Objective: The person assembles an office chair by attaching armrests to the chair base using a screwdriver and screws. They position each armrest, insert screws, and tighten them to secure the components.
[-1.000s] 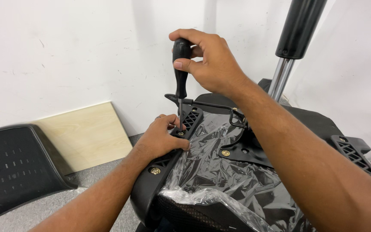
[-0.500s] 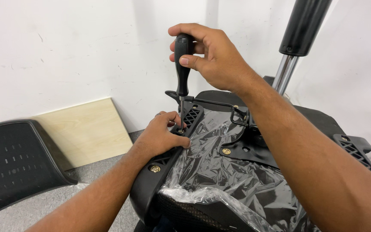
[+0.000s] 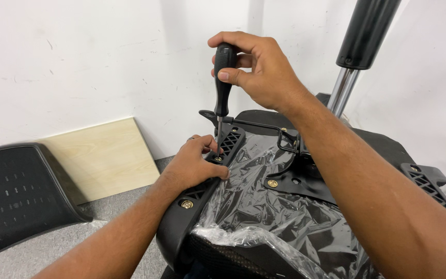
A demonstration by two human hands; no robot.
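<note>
An upturned black office chair seat [image 3: 243, 222], wrapped in clear plastic film, fills the lower middle. My right hand [image 3: 256, 67] grips the black handle of a screwdriver [image 3: 223, 82] held upright, its tip down on a brass screw [image 3: 217, 158] in a black armrest bracket [image 3: 228, 142] at the seat's left edge. My left hand [image 3: 194, 165] rests on that bracket, fingers pinched around the screwdriver's shaft near the tip. Another brass screw [image 3: 187, 204] sits lower on the same edge.
The chair's gas cylinder [image 3: 354, 57], black above and chrome below, rises at the upper right. A black perforated chair back [image 3: 14, 191] and a pale wooden board [image 3: 104, 155] lean against the white wall at left. A second bracket [image 3: 424, 181] sits at right. Grey carpet below.
My right hand has shifted its grip slightly on the screwdriver handle, as in turning it. The left hand stays at the tip. The view has drifted a little.
</note>
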